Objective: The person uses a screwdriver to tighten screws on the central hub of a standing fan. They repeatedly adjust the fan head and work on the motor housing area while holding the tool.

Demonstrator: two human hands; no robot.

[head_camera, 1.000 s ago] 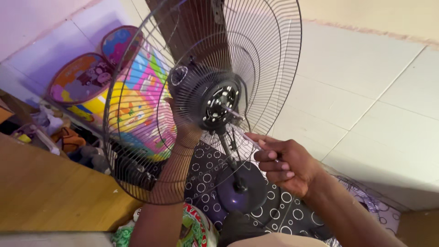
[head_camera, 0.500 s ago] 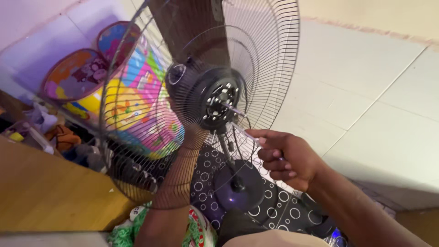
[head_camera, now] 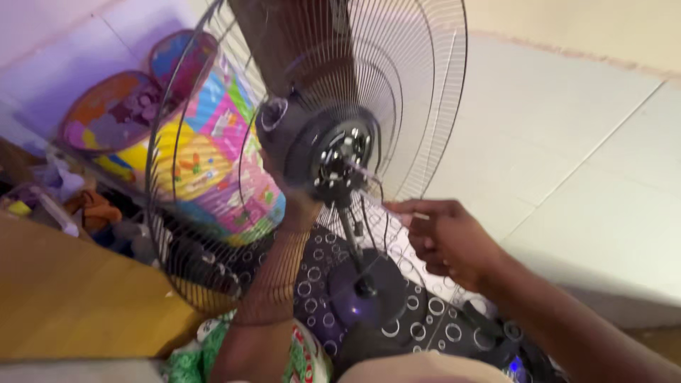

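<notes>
A standing fan's wire guard (head_camera: 418,106) fills the middle, with no blades on it. Its dark motor (head_camera: 337,152) and bare shaft (head_camera: 363,172) face me. My left hand (head_camera: 301,206) reaches up behind the guard and grips the motor housing from below. Just right of the shaft, my right hand (head_camera: 447,237) hovers in front of the guard with its fingers drawn together. Whether it pinches something small I cannot tell. The thin pole (head_camera: 350,230) runs down to the round purple base (head_camera: 365,291).
A rolled, brightly coloured mat (head_camera: 213,170) stands behind the guard, with clutter (head_camera: 92,209) to its left. A wooden surface (head_camera: 71,298) lies at lower left. A black cloth with white circles (head_camera: 312,269) lies under the base. Pale tiles (head_camera: 567,142) stretch to the right.
The view has shifted a little and the guard sits slightly higher. Both hands stay where they were, left on the motor, right beside the shaft.
</notes>
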